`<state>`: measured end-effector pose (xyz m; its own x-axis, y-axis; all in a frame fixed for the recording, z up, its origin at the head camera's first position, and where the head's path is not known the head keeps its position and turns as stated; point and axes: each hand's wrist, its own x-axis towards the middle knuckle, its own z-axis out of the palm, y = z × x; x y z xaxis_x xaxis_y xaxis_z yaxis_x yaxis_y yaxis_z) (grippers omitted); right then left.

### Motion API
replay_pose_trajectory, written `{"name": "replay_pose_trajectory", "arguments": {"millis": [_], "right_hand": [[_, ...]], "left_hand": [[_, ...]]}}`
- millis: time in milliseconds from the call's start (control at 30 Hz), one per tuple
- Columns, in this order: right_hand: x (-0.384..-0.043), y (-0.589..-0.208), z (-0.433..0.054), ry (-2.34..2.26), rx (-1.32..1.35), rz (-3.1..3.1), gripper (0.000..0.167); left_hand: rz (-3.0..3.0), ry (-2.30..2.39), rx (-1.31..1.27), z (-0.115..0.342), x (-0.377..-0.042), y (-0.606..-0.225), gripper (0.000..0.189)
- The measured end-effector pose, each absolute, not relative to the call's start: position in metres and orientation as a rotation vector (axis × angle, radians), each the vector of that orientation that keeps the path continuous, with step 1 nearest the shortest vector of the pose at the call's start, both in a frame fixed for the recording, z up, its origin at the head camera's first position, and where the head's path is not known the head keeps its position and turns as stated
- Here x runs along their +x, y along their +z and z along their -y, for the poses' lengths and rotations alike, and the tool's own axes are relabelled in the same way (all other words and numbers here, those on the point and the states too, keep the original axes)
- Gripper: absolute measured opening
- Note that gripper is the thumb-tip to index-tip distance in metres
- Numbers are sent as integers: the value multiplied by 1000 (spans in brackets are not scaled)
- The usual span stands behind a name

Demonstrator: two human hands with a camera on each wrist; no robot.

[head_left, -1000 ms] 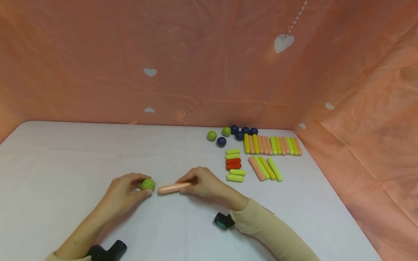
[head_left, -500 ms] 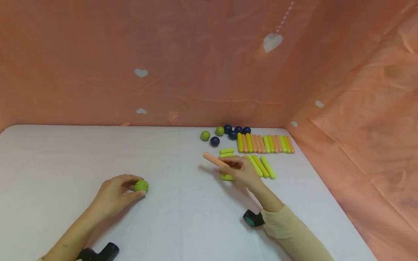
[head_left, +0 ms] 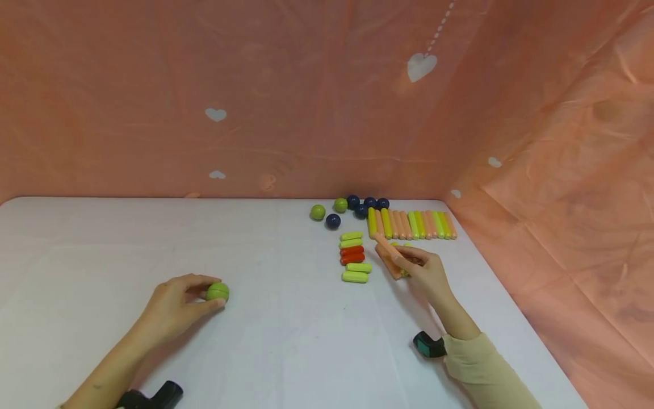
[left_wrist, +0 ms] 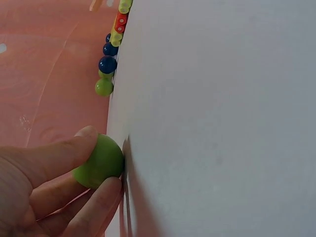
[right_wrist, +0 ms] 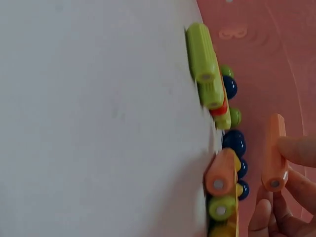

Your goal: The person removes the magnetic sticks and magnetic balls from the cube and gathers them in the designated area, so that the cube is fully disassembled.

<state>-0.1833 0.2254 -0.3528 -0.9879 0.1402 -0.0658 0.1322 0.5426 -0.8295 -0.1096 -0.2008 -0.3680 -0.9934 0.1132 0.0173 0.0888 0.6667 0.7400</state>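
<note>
My left hand holds a green ball between thumb and fingers at the white table's surface; the left wrist view shows the same green ball pinched. My right hand pinches an orange stick, raised over a slanted group of sticks that the hand partly hides. In the right wrist view the held orange stick is apart from the table, with a lying orange stick and a green stick beside it.
Short green sticks and red sticks lie stacked left of the right hand. Behind stands a long row of coloured sticks. Blue balls and two green balls sit near the back edge, before an orange cloth.
My right hand has lifted the orange stick from beside the green ball and carried it right, over the slanted sticks. The left hand keeps hold of the ball; the head view has shifted slightly.
</note>
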Motion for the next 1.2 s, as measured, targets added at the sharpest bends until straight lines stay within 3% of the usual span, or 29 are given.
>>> {"name": "replay_pose_trajectory", "arguments": {"millis": [733, 1200], "right_hand": [[-187, -362, -292, 1425, -589, 2798, 50], [-186, -359, -291, 1285, -539, 2942, 50]], "left_hand": [[-2832, 1254, 144, 198, -109, -365, 46], [-2834, 1228, 150, 200, -111, -365, 45]]}}
